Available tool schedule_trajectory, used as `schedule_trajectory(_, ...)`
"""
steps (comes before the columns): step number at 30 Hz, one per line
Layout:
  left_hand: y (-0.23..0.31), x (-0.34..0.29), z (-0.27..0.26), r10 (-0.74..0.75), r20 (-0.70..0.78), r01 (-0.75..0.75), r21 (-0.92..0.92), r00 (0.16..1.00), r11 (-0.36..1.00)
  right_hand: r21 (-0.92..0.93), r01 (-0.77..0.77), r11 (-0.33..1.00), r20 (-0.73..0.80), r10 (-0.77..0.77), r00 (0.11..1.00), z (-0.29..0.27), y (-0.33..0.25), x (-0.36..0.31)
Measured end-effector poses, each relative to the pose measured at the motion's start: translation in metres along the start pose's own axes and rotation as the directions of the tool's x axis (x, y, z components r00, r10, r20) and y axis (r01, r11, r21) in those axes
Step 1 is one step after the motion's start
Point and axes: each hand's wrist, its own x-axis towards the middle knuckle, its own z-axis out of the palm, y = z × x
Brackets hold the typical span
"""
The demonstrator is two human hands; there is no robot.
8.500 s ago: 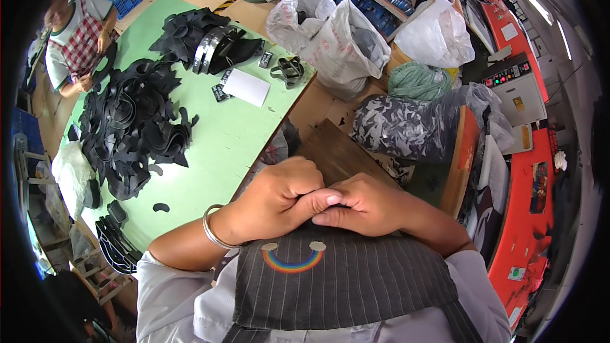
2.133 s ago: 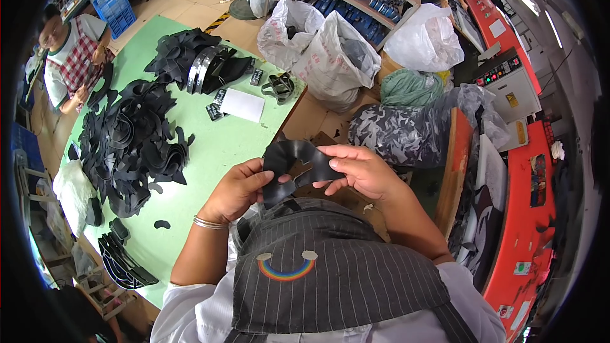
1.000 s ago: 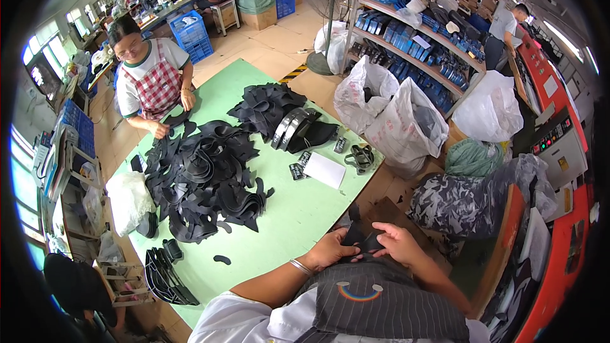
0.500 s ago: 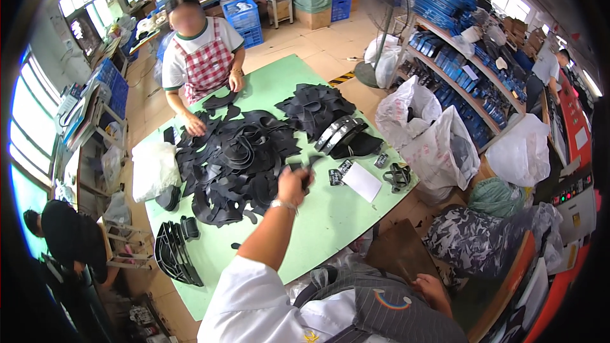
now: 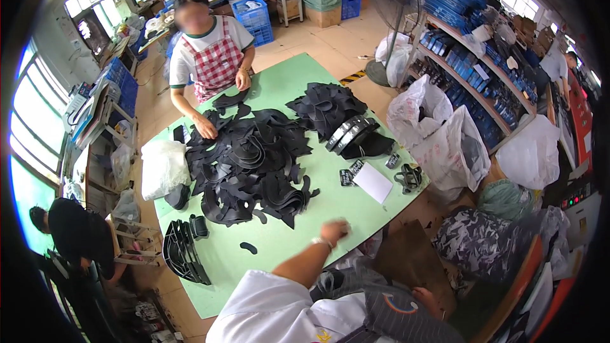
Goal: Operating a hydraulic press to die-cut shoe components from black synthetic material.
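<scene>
My left hand [image 5: 335, 232], with a light band at the wrist, reaches over the green table [image 5: 279, 273] near its front edge. Motion smears its fingers, and I make out nothing in it. Beyond it spreads a heap of black curved cut pieces [image 5: 244, 152], with a loose stack [image 5: 289, 202] at its near side. A single small black piece [image 5: 248, 248] lies apart on the table. Low at the right, my right hand [image 5: 427, 300] is partly hidden beside the striped apron [image 5: 406, 317], near a brown board [image 5: 413, 254]; its fingers barely show.
Across the table a co-worker in a checked apron [image 5: 219, 57] touches the heap. Black visors [image 5: 352, 136], a white sheet [image 5: 373, 182], a plastic bag [image 5: 165, 168] and black ribbed frames [image 5: 181, 254] lie around it. White sacks [image 5: 451, 146] and a shelf [image 5: 470, 82] stand at the right.
My left hand has drawn back from the black pieces toward the table's front edge, to the right. A dark piece by its fingers earlier no longer shows there. The view has shifted slightly.
</scene>
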Motion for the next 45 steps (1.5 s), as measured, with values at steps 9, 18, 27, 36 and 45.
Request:
schedule_trajectory(9,0.101,0.0,0.024,0.009,0.51,0.138,-0.249,0.86,0.959,-0.041,0.088,0.995,-0.107,-0.092,0.99,0.001,0.006,-0.03)
schedule_trajectory(18,0.071,-0.085,-0.086,0.064,0.319,-0.196,0.402,0.946,0.894,0.105,0.142,0.984,-0.122,-0.129,0.984,-0.002,-0.011,-0.062)
schedule_trajectory(27,0.274,-0.048,0.126,0.077,0.753,-0.418,0.274,0.654,0.866,0.498,0.281,0.821,-0.553,0.05,0.832,-0.049,0.097,-0.206)
schedule_trajectory(36,0.625,-0.152,0.457,0.57,0.822,-0.691,-0.417,-0.008,0.591,0.461,-0.253,0.85,-0.887,0.431,-0.169,-0.053,0.253,-0.372)
schedule_trajectory(45,0.658,-0.266,0.564,0.3,0.77,-0.693,-0.638,-0.563,0.336,0.829,-0.443,0.341,-0.41,0.91,-0.067,0.026,0.317,-0.439)
